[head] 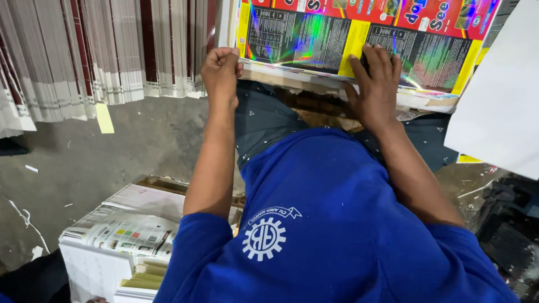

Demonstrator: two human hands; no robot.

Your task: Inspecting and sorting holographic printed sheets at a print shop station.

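Two hands: both on one stack of glossy printed sheets (359, 39), far centre, resting on a low support past the knees.
Left hand (220, 72): fist closed, knuckles up, pinching the stack's near-left edge; forearm straight out from the blue sleeve.
Right hand (377, 84): flat, fingers (375, 56) spread, pressing down on the top sheet; holding nothing, wrist bent back.
Slip risk: holographic top sheet looks slick; uneven palm pressure likely to fan or skew the stack.
Edge risk: pinched corner could crease or cut skin if pulled hard.
Clearance: leaning rows of sheet bundles (84, 56) far left, near the left elbow; a bump could topple them.
Footing: paper scraps on concrete floor (112, 157), printed stack (129, 230) near left.
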